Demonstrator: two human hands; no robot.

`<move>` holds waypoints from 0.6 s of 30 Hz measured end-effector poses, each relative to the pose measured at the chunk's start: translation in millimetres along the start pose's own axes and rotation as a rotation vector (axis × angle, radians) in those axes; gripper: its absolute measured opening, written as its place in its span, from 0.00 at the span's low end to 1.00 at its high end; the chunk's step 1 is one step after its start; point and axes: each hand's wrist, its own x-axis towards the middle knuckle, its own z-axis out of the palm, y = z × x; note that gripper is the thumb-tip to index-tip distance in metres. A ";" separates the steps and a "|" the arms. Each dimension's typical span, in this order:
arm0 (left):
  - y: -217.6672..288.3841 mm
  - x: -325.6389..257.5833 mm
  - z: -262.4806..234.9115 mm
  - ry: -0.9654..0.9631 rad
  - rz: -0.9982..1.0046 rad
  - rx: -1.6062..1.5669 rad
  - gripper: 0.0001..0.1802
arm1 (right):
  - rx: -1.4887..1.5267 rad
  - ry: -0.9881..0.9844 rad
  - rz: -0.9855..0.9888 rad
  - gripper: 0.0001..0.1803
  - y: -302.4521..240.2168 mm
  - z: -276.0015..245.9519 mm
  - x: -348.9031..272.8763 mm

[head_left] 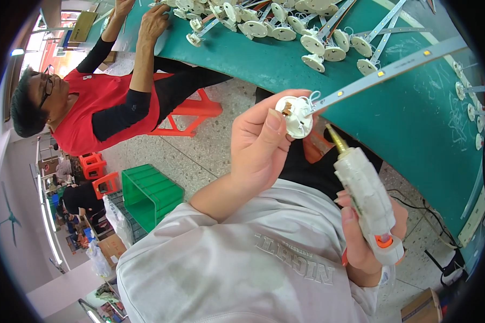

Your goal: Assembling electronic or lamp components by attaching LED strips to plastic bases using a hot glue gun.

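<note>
Gluing step: white round lamp base [295, 116], with a light strip [388, 70] attached, is pinched in left hand [258, 145] fingers.
Right hand [369, 237]: fingers are wrapped around glue gun [366, 196]; nozzle is just beside base.
Next move, judged: nozzle to be brought onto base.

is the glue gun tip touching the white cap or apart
Apart: the glue gun in the right hand points its brass tip just below the white cap.

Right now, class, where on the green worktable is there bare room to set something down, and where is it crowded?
Bare green table lies below the long strip held in the left hand, out to the small white caps at the right edge. Another bare patch lies under the heap of white round bases, near the co-worker's hands. The heap itself is crowded.
</note>
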 end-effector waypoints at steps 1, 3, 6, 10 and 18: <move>-0.9 0.5 -1.5 0.063 0.027 0.022 0.33 | -0.009 -0.009 -0.010 0.13 0.9 -2.4 1.6; 0.0 3.1 -5.6 0.123 0.072 0.010 0.32 | -0.044 0.100 -0.072 0.10 3.4 -11.7 8.1; -0.8 6.5 -8.4 0.137 0.135 0.032 0.29 | -0.678 0.362 0.198 0.11 16.6 -38.8 21.7; -2.1 10.4 -9.5 0.082 0.232 0.024 0.26 | -1.207 0.358 0.156 0.17 59.3 -81.0 50.7; -13.1 20.8 5.8 0.026 0.152 -0.026 0.23 | -0.826 0.431 0.054 0.20 16.3 -72.8 61.4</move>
